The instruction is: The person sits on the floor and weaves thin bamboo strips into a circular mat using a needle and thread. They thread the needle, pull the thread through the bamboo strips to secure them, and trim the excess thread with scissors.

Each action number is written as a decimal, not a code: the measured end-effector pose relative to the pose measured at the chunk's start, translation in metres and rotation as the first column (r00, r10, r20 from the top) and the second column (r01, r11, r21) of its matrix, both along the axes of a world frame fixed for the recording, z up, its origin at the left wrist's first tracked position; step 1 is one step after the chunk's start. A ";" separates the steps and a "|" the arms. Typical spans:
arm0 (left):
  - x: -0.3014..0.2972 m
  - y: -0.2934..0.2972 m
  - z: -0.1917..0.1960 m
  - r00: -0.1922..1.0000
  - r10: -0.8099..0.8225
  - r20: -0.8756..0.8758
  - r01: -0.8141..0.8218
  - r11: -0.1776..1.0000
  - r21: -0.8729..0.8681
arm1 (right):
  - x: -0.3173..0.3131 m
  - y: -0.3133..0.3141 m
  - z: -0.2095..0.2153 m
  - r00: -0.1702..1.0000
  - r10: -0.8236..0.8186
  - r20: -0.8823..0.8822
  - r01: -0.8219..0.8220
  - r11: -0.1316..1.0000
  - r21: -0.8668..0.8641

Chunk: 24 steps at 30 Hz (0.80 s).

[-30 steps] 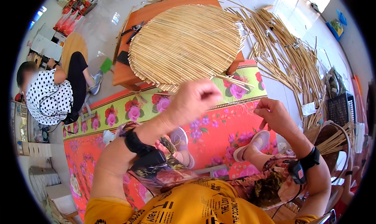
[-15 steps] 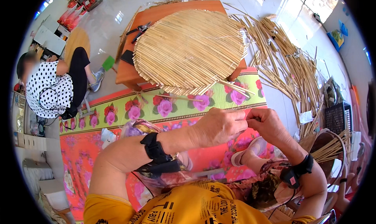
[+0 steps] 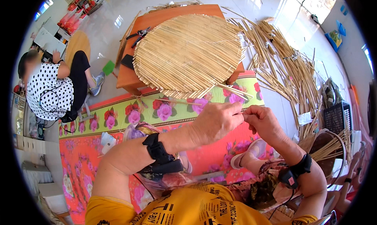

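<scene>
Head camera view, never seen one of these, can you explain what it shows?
There's no robot here, just a person's bare left hand and right hand. The camera is worn on their head, looking down; its wide fisheye lens bends straight edges. Ahead, a round mat of straw-coloured stalks lies on a low wooden table, with a dark hand tool to its left. Loose stalks spread to the right. The hands are close together in front; anything held between them is too fine to make out.

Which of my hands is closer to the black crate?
Right. Your right hand is to the left of the black crate; your left hand is farther left.
</scene>
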<state>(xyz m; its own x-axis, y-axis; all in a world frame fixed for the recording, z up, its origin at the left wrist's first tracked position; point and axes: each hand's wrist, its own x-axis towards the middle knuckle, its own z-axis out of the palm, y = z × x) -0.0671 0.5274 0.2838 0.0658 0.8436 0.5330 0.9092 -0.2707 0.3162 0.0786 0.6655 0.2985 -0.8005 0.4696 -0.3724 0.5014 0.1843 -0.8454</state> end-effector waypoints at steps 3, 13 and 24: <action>-0.003 0.001 0.005 0.999 0.044 -0.031 -0.042 0.998 0.040 | 0.000 0.001 0.002 0.999 -0.001 0.044 0.002 1.000 -0.029; -0.005 0.006 0.000 0.990 0.102 0.101 -0.098 0.994 -0.043 | 0.001 0.005 0.003 0.997 -0.048 -0.058 0.038 0.984 -0.175; -0.012 0.011 0.012 0.626 0.111 0.772 0.056 0.981 -0.187 | -0.009 0.001 0.025 0.963 -0.057 -0.262 -0.023 0.956 -0.293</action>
